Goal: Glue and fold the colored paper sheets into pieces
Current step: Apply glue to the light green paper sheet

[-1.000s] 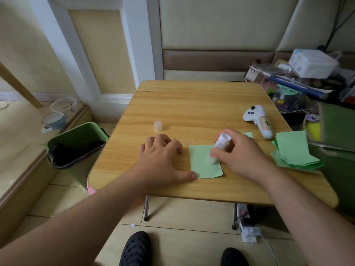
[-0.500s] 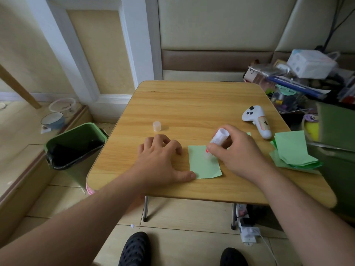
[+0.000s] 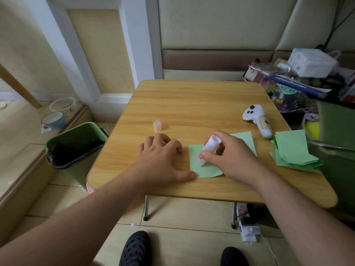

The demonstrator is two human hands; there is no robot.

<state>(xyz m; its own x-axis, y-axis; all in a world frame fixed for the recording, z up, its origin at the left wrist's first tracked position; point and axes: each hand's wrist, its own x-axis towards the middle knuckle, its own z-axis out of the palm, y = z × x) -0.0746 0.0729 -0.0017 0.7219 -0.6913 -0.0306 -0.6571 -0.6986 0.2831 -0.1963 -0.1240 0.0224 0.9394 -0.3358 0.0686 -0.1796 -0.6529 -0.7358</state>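
A light green paper sheet (image 3: 204, 170) lies near the front edge of the wooden table (image 3: 192, 104). My right hand (image 3: 228, 156) grips a white glue stick (image 3: 208, 149), its tip down on the sheet's middle. My left hand (image 3: 163, 160) rests on the table left of the sheet, fingers curled, thumb pressing the sheet's near left corner. The glue stick's clear cap (image 3: 157, 125) stands on the table behind my left hand. A second green sheet (image 3: 245, 137) shows behind my right hand. A stack of green sheets (image 3: 294, 150) lies at the table's right edge.
A white controller (image 3: 258, 120) lies at the right back of the table. A green bin (image 3: 74, 148) with a black liner stands on the floor left of the table. Cluttered boxes and bags (image 3: 307, 73) crowd the right side. My shoes (image 3: 137, 248) show below.
The glue stick's tip went up the sheet and has come back down toward its middle. My left hand has stayed in place.
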